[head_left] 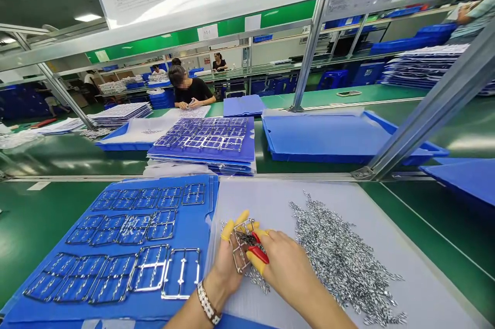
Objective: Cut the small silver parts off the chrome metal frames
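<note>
Currently: left hand [228, 272] gripping metal frame [240, 246], right hand [282, 272] holding red cutters [260, 252], frames [150, 267] lying on blue sheet [203, 226], loose heap [344, 257] remaining.

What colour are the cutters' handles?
The cutters' handles are red, clearest in the head view.

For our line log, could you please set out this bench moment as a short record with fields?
Left hand: the left hand holds a silver metal frame
Right hand: the right hand grips red-handled cutters
Finger covers: yellow rubber finger cots
Beside the hands: a pile of small silver metal pieces on a pale grey plastic board
To the left: a blue sheet bearing more silver frames
Across the bench: a seated person in a black top
</note>
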A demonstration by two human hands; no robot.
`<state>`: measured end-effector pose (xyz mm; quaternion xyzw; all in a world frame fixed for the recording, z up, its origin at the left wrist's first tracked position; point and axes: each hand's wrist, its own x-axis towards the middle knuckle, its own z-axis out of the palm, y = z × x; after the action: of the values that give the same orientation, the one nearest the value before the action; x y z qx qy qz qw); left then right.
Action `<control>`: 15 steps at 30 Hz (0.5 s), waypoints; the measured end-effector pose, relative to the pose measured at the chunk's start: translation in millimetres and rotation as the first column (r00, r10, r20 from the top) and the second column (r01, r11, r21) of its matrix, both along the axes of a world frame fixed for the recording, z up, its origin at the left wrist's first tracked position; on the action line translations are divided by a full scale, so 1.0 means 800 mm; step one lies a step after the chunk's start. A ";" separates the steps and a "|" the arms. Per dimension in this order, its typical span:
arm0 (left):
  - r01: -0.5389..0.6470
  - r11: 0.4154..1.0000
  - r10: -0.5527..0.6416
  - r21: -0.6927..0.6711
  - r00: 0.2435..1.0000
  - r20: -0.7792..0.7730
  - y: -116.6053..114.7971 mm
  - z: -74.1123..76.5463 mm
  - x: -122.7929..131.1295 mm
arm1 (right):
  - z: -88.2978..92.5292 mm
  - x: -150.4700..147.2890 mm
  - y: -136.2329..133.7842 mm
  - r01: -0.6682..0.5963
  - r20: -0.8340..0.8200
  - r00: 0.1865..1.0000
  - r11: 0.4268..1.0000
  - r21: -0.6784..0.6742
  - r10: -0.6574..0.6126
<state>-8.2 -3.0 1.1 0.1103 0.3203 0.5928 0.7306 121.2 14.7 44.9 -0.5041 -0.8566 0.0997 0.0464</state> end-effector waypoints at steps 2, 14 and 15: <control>-0.006 1.000 0.006 -0.002 0.999 -0.038 0.000 -0.001 0.000 | 0.003 0.001 0.000 0.004 0.003 1.000 1.000 -0.019 -0.004; -0.007 1.000 0.010 0.023 0.990 -0.143 -0.002 -0.004 -0.002 | 0.003 0.002 0.000 0.010 -0.014 1.000 0.998 -0.057 -0.010; -0.007 1.000 0.011 0.028 0.988 -0.152 -0.003 -0.004 -0.002 | 0.004 0.002 0.000 0.012 -0.014 1.000 0.998 -0.060 -0.013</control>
<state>-9.4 -5.0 -2.5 0.1637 0.3675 0.5902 0.6998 122.6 14.7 48.1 -0.5100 -0.8496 0.1288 0.0382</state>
